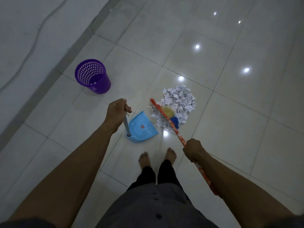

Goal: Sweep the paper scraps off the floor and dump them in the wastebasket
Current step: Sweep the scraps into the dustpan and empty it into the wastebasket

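Observation:
A heap of white paper scraps lies on the glossy tiled floor ahead of me. My right hand grips the orange patterned broom handle, and the broom's yellow and blue head rests in the near edge of the heap. My left hand holds the top of the grey upright handle of a light blue dustpan, which stands on the floor just left of the scraps. A purple perforated wastebasket stands upright farther left.
My bare feet stand just behind the dustpan. A grey band along the floor and a wall run diagonally at the left behind the wastebasket. Bright ceiling-light reflections dot the tiles to the right.

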